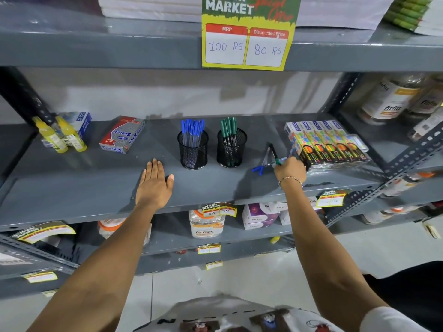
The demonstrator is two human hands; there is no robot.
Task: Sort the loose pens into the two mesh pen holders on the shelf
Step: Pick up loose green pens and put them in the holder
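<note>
Two black mesh pen holders stand side by side on the grey shelf (72,188). The left holder (193,152) carries several blue-capped pens. The right holder (231,150) carries several green-capped pens. To the right of them lies a small pile of loose pens (266,161), blue-capped and green-capped mixed. My right hand (290,170) rests on the right end of that pile, fingers curled around a green-capped pen whose black barrel points away from me. My left hand (154,183) lies flat and open on the shelf, left of the blue holder, holding nothing.
A row of colourful pencil boxes (328,144) sits just right of my right hand. A red-and-grey pen box (122,134) and two yellow glue bottles (61,136) stand at the left. A price sign (247,34) hangs from the shelf above. Jars fill the lower shelf.
</note>
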